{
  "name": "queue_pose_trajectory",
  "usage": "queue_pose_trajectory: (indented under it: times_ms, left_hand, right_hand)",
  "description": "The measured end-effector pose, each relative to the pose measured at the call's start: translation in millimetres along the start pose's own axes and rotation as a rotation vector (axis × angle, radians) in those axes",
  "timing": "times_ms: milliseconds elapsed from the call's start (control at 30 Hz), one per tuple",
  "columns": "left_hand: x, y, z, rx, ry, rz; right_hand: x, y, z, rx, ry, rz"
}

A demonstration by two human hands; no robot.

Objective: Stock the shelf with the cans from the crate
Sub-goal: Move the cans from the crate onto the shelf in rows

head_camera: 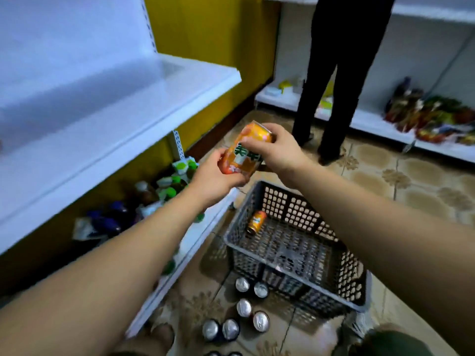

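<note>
Held can: an orange can (243, 152) is being gripped by both hands above the floor, tilted, between the shelf unit and the crate.
Left hand: the left hand (217, 177) is cupping the can's lower end, fingers curled closed around it.
Right hand: the right hand (279, 147) is clasping the can's upper end from above, fingers wrapped over the rim.
Crate: a grey perforated plastic crate (347, 281) is sitting on the tiled floor (411, 181); it is holding one orange can (256, 222) lying on its side near the far left corner, with the remaining base showing bare.
Floor cans: six silver-topped cans (244, 308) are standing upright on the floor just in front of the crate's near left corner; two more tops are showing at the bottom edge.
Upper shelf: the white shelf (128, 104) on the left is showing bare.
Lower shelf: the bottom shelf (205, 227) is carrying bottles and cartons (164, 186), blurred.
Background: a standing person's dark trouser legs (336, 80) are facing a far shelf (372, 124) bearing coloured packets (434, 116).
</note>
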State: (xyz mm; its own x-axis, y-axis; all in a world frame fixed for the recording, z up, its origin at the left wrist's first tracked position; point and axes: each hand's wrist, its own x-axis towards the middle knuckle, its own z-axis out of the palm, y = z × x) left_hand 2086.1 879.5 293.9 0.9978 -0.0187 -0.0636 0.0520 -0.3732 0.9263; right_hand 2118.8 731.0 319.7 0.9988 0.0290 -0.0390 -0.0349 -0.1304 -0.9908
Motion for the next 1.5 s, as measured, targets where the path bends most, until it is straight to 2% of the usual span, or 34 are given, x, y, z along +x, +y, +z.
queue_pose_trajectory:
  times_ms: [133,300,533,633,733,800,1100,1500]
  left_hand:
    - [-67,28,-75,0.045,0.05,0.061]
    - [-149,31,-165,0.128,0.186,0.021]
    - [-232,2,-259,0.368,0.351,-0.194]
    - [-248,-23,-281,0.587,0.39,-0.318]
    - [-256,-44,-291,0.92,0.377,-0.422]
    - [-256,-51,-292,1.018,0.36,-0.439]
    - [-249,-62,-280,1.141,0.411,-0.461]
    - [-248,-64,-279,1.172,0.411,-0.477]
  right_hand:
    - [-46,-72,54,-0.146,-0.069,-0.16]
    - [-104,-132,139,-0.227,-0.242,-0.312]
    - [-142,-163,231,-0.249,-0.453,-0.346]
    - [-139,-161,254,-0.276,-0.492,-0.357]
    - [-127,-153,269,-0.276,-0.508,-0.356]
    - [-119,-147,276,-0.295,-0.51,-0.373]
    - [-78,-126,300,-0.377,-0.491,-0.504]
    - [-52,-113,316,-0.262,-0.5,-0.48]
